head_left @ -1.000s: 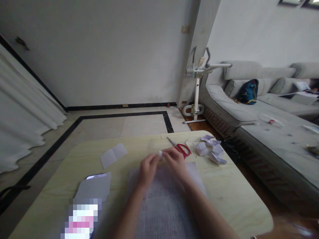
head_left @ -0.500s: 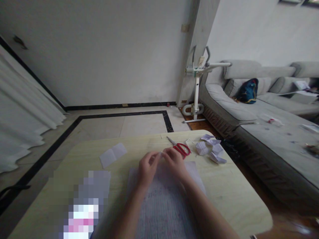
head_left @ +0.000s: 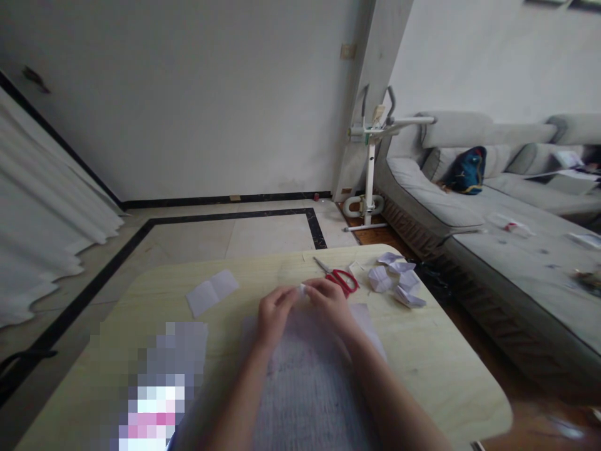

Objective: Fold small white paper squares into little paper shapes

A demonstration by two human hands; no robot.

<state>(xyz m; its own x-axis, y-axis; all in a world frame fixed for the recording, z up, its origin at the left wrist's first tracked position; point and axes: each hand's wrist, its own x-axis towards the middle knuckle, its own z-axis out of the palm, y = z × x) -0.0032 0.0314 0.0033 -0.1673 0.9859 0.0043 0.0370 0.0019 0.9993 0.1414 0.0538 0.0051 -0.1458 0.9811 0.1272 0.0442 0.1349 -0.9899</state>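
Both hands meet near the far middle of the table, above a large sheet of paper [head_left: 310, 376] covered in faint lines. My left hand [head_left: 273, 314] has its fingers closed on the left side of a small piece of white paper [head_left: 302, 289]. From the other side my right hand [head_left: 329, 305] pinches the same piece, mostly hidden by the fingers. Just beyond the right hand lie red-handled scissors [head_left: 346, 282], blades pointing away to the left. Several folded paper pieces [head_left: 404, 285] sit in a cluster to the right.
A creased slip of paper [head_left: 212, 293] lies at the table's left. Nearer me is a pixelated, blurred-out object [head_left: 159, 382]. The pale wooden table [head_left: 446, 369] has rounded corners. A grey sofa [head_left: 530, 269] stands to the right, with white exercise equipment [head_left: 370, 169] beyond the table.
My left hand has shifted slightly left, and a little more of the white paper shows between the fingertips. The scissors and folded pieces stay put.
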